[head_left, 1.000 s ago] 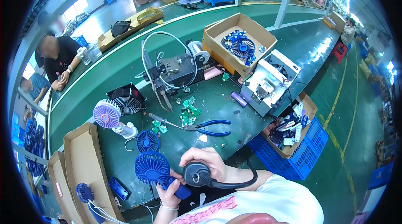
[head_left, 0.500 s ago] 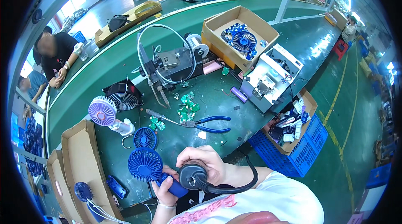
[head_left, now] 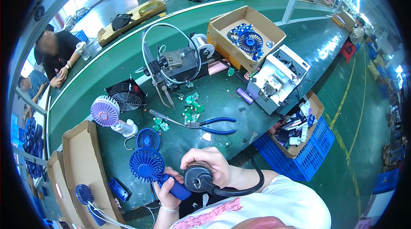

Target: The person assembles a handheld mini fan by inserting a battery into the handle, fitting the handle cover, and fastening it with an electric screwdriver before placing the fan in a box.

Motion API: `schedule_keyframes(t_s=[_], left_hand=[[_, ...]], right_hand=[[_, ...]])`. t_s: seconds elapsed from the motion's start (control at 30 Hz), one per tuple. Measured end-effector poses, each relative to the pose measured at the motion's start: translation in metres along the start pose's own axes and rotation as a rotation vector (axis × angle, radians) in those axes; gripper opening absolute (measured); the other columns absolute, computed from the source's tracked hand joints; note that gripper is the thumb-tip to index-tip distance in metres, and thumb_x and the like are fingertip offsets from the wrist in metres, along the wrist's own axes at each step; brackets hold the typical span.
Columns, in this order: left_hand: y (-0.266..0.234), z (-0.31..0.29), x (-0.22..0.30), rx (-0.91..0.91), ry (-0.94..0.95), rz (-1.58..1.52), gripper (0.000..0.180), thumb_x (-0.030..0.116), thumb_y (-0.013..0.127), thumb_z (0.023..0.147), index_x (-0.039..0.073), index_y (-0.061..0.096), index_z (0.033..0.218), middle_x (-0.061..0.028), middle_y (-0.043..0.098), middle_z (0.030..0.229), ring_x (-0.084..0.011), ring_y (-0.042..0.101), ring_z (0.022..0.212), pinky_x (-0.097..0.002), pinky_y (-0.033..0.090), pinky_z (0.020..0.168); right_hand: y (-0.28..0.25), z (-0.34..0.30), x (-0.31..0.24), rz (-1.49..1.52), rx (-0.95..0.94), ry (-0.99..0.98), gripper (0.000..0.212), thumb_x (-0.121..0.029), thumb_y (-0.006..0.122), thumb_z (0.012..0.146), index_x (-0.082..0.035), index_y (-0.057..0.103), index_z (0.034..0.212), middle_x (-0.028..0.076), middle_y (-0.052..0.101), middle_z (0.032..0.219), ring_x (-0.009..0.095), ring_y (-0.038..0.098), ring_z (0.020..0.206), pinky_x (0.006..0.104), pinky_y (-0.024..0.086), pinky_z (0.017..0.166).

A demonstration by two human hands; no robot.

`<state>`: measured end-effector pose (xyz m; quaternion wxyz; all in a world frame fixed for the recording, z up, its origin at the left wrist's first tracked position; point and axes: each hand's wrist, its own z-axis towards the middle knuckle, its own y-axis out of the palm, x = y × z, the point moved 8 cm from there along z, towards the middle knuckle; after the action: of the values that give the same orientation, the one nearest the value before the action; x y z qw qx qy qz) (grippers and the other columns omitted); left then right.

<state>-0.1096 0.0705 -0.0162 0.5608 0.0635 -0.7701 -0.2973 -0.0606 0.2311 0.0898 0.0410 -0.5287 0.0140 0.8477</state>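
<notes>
My left hand [head_left: 168,191] is closed around the handle of a blue handheld fan [head_left: 147,165], whose round grille points away to the left. In my right hand [head_left: 209,163] is a black electric screwdriver [head_left: 198,178] with a thick cord at its upper end; its tip is hidden beneath. The two hands are close together, with the tool beside the fan's handle. Just beyond the fan lies a separate blue fan grille [head_left: 148,139]. Long-nose pliers [head_left: 214,126] with blue handles and a pointed tool [head_left: 166,118] lie farther up the green table.
Green circuit boards [head_left: 193,108] are scattered mid-table near a soldering machine [head_left: 175,62]. A purple-white fan [head_left: 105,111] stands left; cardboard trays [head_left: 82,156] are beside it. A carton of parts [head_left: 246,36] and white machine [head_left: 278,79] stand at right. A person [head_left: 60,55] sits across.
The blue fan in my left hand has shifted slightly to the left and tilted a little. My right hand and the screwdriver have barely moved.
</notes>
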Motion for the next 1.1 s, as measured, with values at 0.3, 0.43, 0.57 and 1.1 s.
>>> schedule_keyframes(t_s=[0.3, 0.43, 0.57, 1.1], left_hand=[[-0.016, 0.002, -0.007, -0.168, -0.081, -0.205, 0.043, 0.037, 0.071, 0.082, 0.002, 0.056, 0.103, -0.0062, 0.053, 0.078, -0.0173, 0.052, 0.066, -0.0316, 0.040, 0.060], [-0.005, 0.010, -0.007, -0.462, -0.201, -0.762, 0.035, 0.036, 0.065, 0.088, 0.005, 0.054, 0.100, -0.0013, 0.045, 0.074, -0.0130, 0.046, 0.062, -0.0283, 0.036, 0.056], [-0.009, 0.011, -0.006, -0.570, -0.176, -0.865, 0.038, 0.038, 0.061, 0.091, 0.005, 0.061, 0.110, -0.0017, 0.051, 0.077, -0.0118, 0.050, 0.063, -0.0286, 0.038, 0.063], [-0.010, 0.013, -0.008, -0.415, -0.166, -0.699, 0.023, 0.020, 0.066, 0.085, 0.010, 0.058, 0.104, -0.0015, 0.049, 0.082, -0.0120, 0.049, 0.069, -0.0302, 0.044, 0.074]], right_hand=[[0.007, 0.000, 0.012, 0.017, 0.058, 0.084, 0.055, -0.052, 0.062, 0.086, 0.002, 0.059, 0.097, 0.008, 0.064, 0.079, 0.016, 0.064, 0.066, 0.0276, 0.048, 0.059], [-0.010, -0.019, 0.023, 0.093, 0.160, 0.156, 0.020, -0.010, 0.068, 0.081, 0.004, 0.066, 0.096, 0.009, 0.066, 0.085, 0.015, 0.065, 0.073, 0.0259, 0.051, 0.066], [0.007, 0.005, 0.008, 0.056, -0.051, 0.016, 0.064, -0.059, 0.058, 0.082, 0.002, 0.051, 0.098, 0.012, 0.057, 0.067, 0.021, 0.055, 0.057, 0.0313, 0.044, 0.055], [0.006, -0.005, 0.004, -0.024, 0.293, 0.148, 0.096, -0.090, 0.043, 0.072, 0.003, 0.051, 0.095, 0.010, 0.055, 0.061, 0.020, 0.053, 0.049, 0.0309, 0.045, 0.050]])
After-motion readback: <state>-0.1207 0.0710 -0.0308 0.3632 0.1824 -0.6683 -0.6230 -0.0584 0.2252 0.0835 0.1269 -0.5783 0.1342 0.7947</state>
